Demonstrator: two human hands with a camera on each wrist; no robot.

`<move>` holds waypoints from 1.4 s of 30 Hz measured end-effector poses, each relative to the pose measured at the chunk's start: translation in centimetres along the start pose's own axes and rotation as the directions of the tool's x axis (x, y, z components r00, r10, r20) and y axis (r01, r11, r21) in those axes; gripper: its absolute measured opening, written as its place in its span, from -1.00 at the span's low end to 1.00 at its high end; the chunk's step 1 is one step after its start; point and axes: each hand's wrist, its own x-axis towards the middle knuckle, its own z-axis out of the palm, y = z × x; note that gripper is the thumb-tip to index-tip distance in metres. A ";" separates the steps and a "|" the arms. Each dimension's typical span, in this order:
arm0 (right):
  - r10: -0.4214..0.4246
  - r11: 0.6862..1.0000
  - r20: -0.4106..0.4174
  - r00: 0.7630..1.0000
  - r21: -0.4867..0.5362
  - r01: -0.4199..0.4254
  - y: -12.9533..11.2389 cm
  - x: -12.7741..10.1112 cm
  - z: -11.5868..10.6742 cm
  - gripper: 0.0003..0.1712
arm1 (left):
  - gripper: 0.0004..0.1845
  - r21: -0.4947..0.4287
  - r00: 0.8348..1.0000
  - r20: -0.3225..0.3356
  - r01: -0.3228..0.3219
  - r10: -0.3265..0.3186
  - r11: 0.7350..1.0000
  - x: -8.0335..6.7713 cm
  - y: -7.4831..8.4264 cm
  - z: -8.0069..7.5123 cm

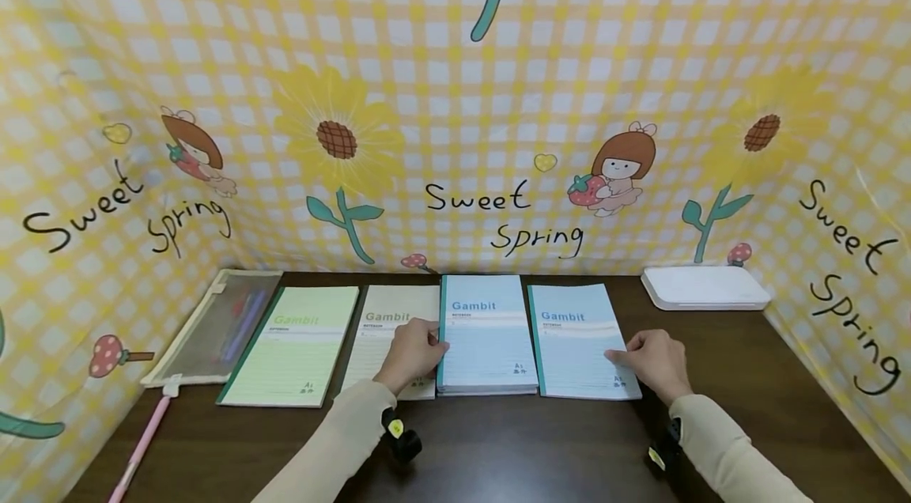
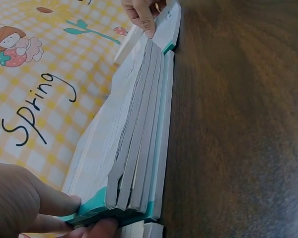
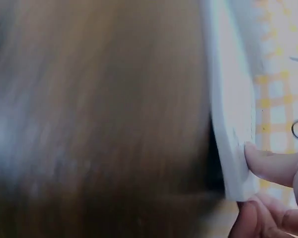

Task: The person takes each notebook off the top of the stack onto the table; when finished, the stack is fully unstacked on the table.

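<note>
- Notebooks lie in a row on the dark table [image 1: 498, 448]; the blue stack [image 1: 487, 337] sits mid-row
- Left hand [image 1: 411, 353] pinches the stack's left edge, fingers [image 2: 54, 203] curled around it
- Right hand [image 1: 656, 364] grips the single blue notebook [image 1: 580, 341] just right of the stack, thumb on its edge
- Green notebook [image 1: 295, 345] and pencil case [image 1: 217, 325] lie left of the stack

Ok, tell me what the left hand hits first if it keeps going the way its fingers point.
Likely the blue stack: the left hand points right and already grips its spine edge. Past it lies the single blue notebook.
</note>
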 end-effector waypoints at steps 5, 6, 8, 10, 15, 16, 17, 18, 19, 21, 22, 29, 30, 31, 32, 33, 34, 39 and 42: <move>-0.013 0.996 0.020 1.000 -0.086 0.014 -0.9 0.1 -0.1 -0.59 | -0.54 -0.016 1.000 -0.008 0.018 -0.018 1.000 -0.3 0.1 -0.2; -0.003 0.995 0.025 1.000 -0.098 0.005 -1.0 0.1 -0.1 -0.58 | -0.54 -0.015 1.000 -0.008 0.019 -0.019 1.000 -0.3 0.1 -0.2; 0.009 0.994 0.026 1.000 -0.112 -0.006 -1.3 0.1 -0.2 -0.59 | -0.54 -0.011 1.000 -0.006 0.018 -0.018 1.000 -0.3 0.1 -0.1; 0.007 0.993 0.020 1.000 -0.119 -0.005 -1.8 0.1 -0.2 -0.61 | -0.54 -0.006 1.000 -0.005 0.014 -0.014 1.000 -0.2 0.1 -0.1; -0.053 0.997 0.063 0.997 -0.045 0.056 -4.9 0.1 0.9 -0.61 | -0.53 -0.002 1.000 -0.017 0.023 -0.023 1.000 0.0 0.1 0.1; -0.065 0.998 0.094 0.993 -0.012 0.067 -5.9 0.0 1.4 -0.59 | -0.53 -0.002 1.000 -0.020 0.022 -0.022 1.000 0.0 0.0 0.1; -0.080 0.997 0.132 0.988 0.022 0.078 -6.8 -0.1 2.1 -0.56 | -0.53 -0.006 0.999 -0.021 0.025 -0.026 1.000 0.0 0.0 0.1; -0.093 0.995 0.174 0.980 0.054 0.085 -7.8 -0.3 2.7 -0.51 | -0.53 -0.006 1.000 -0.022 0.022 -0.022 1.000 0.0 -0.1 0.1; -0.105 0.993 0.217 0.971 0.076 0.090 -8.6 -0.4 3.4 -0.49 | -0.53 -0.007 0.999 -0.024 0.022 -0.022 1.000 0.0 -0.1 0.1; -0.144 0.988 0.279 0.949 0.085 0.125 -10.0 -0.7 4.9 -0.49 | -0.53 -0.007 0.999 -0.029 0.019 -0.019 1.000 0.0 -0.2 0.1; -0.163 0.986 0.294 0.942 0.075 0.147 -10.5 -0.8 5.5 -0.51 | -0.53 -0.005 0.999 -0.031 0.015 -0.015 1.000 0.0 -0.2 0.1; -0.169 0.985 0.251 0.953 0.012 0.172 -11.4 -1.1 7.3 -0.40 | -0.54 0.017 0.999 -0.033 0.000 0.000 1.000 -0.1 -0.2 0.2; -0.166 0.986 0.254 0.953 0.014 0.168 -11.3 -1.1 7.3 -0.36 | -0.54 0.017 0.999 -0.035 0.003 -0.002 1.000 -0.1 -0.2 0.2; -0.164 0.986 0.258 0.952 0.017 0.166 -11.3 -1.0 7.3 -0.35 | -0.54 0.017 0.999 -0.037 0.004 -0.003 1.000 -0.1 -0.2 0.2; -0.162 0.987 0.263 0.951 0.020 0.162 -11.3 -1.0 7.3 -0.36 | -0.55 0.017 0.999 -0.039 0.005 -0.005 1.000 -0.1 -0.2 0.3; -0.161 0.987 0.267 0.950 0.025 0.161 -11.2 -1.0 7.3 -0.37 | -0.55 0.015 0.999 -0.042 0.008 -0.007 1.000 -0.2 -0.1 0.3; -0.160 0.987 0.271 0.949 0.028 0.159 -11.2 -0.9 7.3 -0.37 | -0.55 0.012 0.999 -0.043 0.010 -0.010 1.000 -0.2 -0.1 0.3; -0.157 0.987 0.275 0.948 0.029 0.155 -11.0 -0.9 7.4 -0.35 | -0.56 0.010 0.999 -0.041 0.002 -0.001 1.000 -0.2 0.0 0.3; -0.179 0.983 0.257 0.950 0.024 0.179 -10.9 -1.0 7.5 -0.37 | -0.60 0.036 0.998 -0.052 -0.024 0.026 0.999 -0.2 -0.1 0.5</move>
